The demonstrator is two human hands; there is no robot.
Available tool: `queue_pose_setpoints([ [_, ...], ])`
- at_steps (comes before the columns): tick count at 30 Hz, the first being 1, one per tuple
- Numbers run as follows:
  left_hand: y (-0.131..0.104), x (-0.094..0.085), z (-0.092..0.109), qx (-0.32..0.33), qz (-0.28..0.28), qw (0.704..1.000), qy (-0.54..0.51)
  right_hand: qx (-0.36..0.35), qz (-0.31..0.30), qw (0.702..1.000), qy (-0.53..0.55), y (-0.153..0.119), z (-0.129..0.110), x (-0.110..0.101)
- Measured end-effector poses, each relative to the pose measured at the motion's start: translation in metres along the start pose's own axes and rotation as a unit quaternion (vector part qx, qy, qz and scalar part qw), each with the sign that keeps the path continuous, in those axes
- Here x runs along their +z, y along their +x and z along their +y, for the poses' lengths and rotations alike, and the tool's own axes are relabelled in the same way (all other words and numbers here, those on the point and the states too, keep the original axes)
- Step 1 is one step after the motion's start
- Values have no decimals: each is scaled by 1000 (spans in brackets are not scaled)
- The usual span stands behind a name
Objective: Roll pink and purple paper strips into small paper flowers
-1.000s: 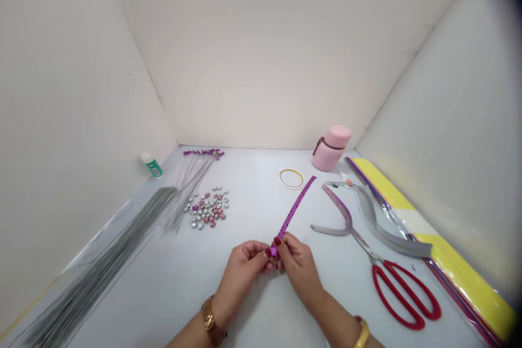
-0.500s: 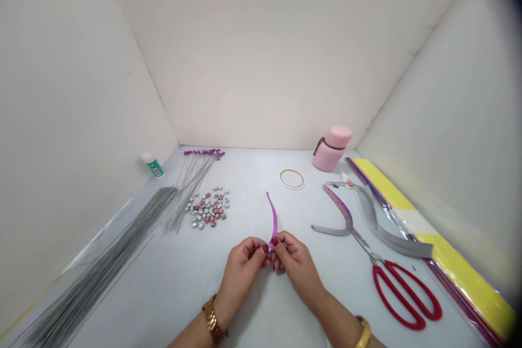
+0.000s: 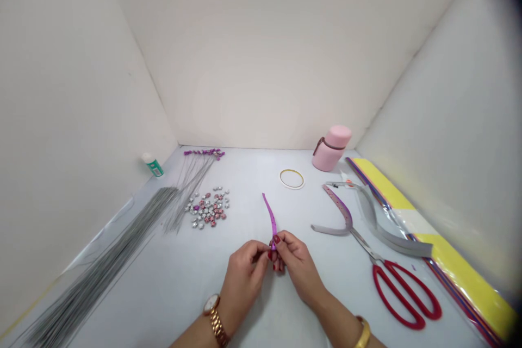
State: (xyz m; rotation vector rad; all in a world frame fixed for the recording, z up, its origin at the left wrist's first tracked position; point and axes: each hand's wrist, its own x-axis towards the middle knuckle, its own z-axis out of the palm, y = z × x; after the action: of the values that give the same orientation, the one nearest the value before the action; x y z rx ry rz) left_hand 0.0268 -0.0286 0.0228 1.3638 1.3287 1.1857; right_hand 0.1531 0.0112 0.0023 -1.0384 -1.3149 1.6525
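A narrow purple paper strip point(image 3: 269, 215) rises from between my fingertips, its free end pointing up and slightly left. My right hand point(image 3: 297, 261) pinches its lower, folded end between thumb and fingers. Close against that same end, my left hand point(image 3: 247, 269) has its thumb and index finger pressed together, partly hiding the fold. To the left of the strip lies a pile of small silver, pink and purple paper stars point(image 3: 210, 207).
Grey wires point(image 3: 110, 255) and purple-tipped stems point(image 3: 196, 174) lie left, near a glue stick point(image 3: 153, 165). A tape ring point(image 3: 292, 187), pink bottle point(image 3: 329, 149), red-handled scissors point(image 3: 402, 293), loose strips point(image 3: 391, 239) and yellow sheets point(image 3: 460, 269) are farther right.
The strip's free end has tipped a little left. My left hand has turned, bringing the watch face into view, and its thumb has moved slightly down on the fold.
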Motion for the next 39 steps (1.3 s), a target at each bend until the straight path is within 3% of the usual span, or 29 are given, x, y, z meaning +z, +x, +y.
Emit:
queue_pose_setpoints([
  [4,7,4,-6,-147,-23,965,-217,-3,18,1000,-15,0,-1,1],
  [9,9,5,-11,-190,-62,943,-267,3,26,999,-31,2,0,0],
  [16,12,1,-12,-144,8,957,-250,8,4,999,-37,1,2,0],
  [33,13,5,-13,-117,-16,950,-289,9,2,1000,-22,1,0,2],
  [39,11,0,-6,-91,94,967,-219,24,-20,999,-9,-1,-2,6],
])
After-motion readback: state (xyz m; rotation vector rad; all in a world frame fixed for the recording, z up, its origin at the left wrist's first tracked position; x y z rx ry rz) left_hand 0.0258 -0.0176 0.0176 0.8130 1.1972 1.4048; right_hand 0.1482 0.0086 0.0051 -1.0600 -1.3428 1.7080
